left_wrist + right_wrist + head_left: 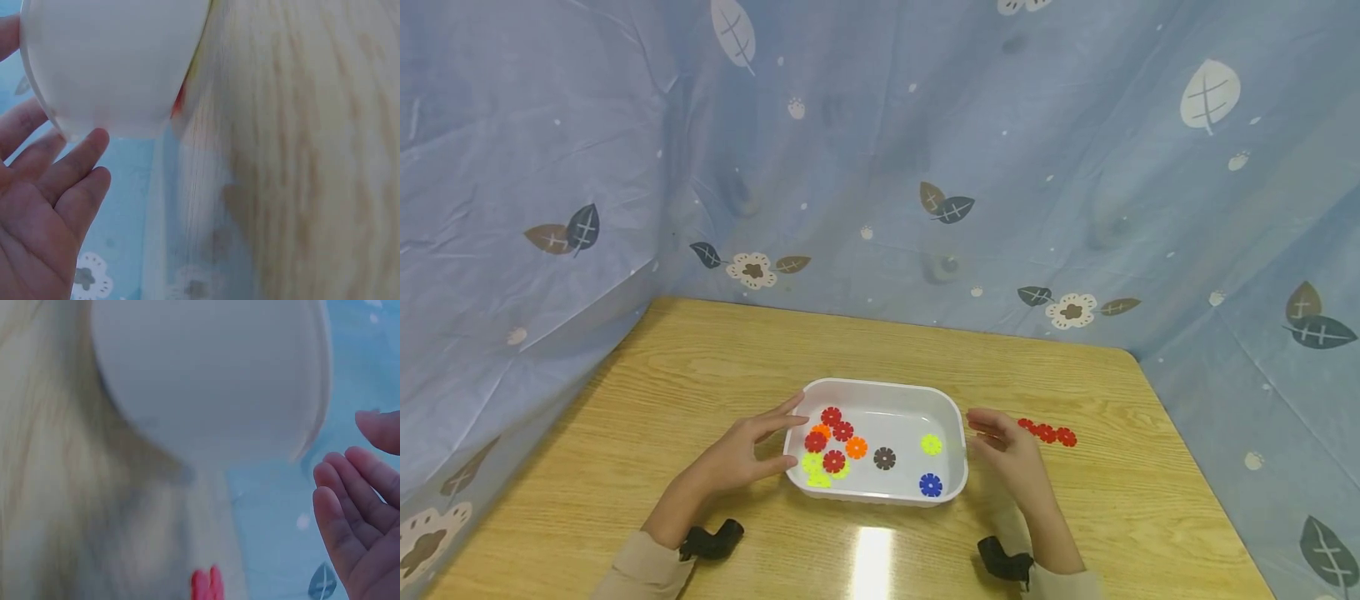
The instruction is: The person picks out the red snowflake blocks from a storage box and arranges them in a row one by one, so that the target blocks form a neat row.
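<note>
A white plastic tray (898,408) sits on the table, holding several flat notched discs: red (833,462), orange (856,447), yellow (931,444), dark brown (884,458) and blue (930,485). At its left end, my left hand (745,450) is spread, with fingertips and thumb at the rim; the left wrist view shows fingers against the white tray wall (119,69). My right hand (1011,454) stands just beyond the right end. Its fingers are nearly straight, and in the right wrist view they look apart from the tray wall (212,381).
To the right of my right hand lies a short row of red discs (1047,433), seemingly joined. The wooden table (730,342) runs back to a blue patterned cloth (865,167) that hangs behind and on both sides. Black straps (712,540) show at the wrists.
</note>
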Motion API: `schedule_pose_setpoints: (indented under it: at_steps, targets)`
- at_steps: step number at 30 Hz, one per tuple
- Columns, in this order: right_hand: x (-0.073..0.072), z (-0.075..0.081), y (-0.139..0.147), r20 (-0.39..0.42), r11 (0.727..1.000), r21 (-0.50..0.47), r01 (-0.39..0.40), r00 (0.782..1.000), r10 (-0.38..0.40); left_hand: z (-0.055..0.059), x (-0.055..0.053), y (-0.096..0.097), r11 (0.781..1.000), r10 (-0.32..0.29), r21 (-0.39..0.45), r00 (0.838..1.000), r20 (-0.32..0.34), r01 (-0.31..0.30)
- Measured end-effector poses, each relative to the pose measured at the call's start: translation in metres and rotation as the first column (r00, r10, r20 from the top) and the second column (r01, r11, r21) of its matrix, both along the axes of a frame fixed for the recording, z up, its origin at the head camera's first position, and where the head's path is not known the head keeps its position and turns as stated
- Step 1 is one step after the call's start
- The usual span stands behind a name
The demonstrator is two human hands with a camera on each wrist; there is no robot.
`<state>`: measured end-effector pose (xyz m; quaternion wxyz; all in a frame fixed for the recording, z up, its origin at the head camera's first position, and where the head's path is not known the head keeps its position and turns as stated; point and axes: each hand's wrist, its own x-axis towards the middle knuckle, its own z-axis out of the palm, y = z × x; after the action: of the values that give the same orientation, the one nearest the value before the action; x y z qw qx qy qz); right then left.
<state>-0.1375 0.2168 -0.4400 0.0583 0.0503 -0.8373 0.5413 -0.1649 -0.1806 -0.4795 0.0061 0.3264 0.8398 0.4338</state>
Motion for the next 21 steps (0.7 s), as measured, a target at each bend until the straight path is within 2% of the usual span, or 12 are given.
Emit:
schedule_pose_setpoints:
  at_steps: [7,12,16,21]
  targets:
    - [-0.002,0.008,-0.025,-0.049,0.988,-0.049,-0.146,0.988,0.144,0.001,0.0,0.0,1.0,0.001,-0.009,1.0,0.004,-0.001]
    - [-0.009,0.008,-0.049,-0.032,0.972,-0.036,-0.231,0.973,0.23,0.002,0.0,0.0,1.0,0.005,-0.021,1.0,0.006,-0.005]
    - [-0.015,0.005,-0.069,-0.007,0.949,-0.029,-0.314,0.949,0.314,0.002,-0.001,0.0,1.0,0.005,-0.019,1.0,0.007,-0.005]
    - [-0.022,0.001,-0.093,0.014,0.908,-0.053,-0.415,0.909,0.417,0.0,-0.001,0.0,1.0,0.0,-0.015,1.0,-0.001,0.0]
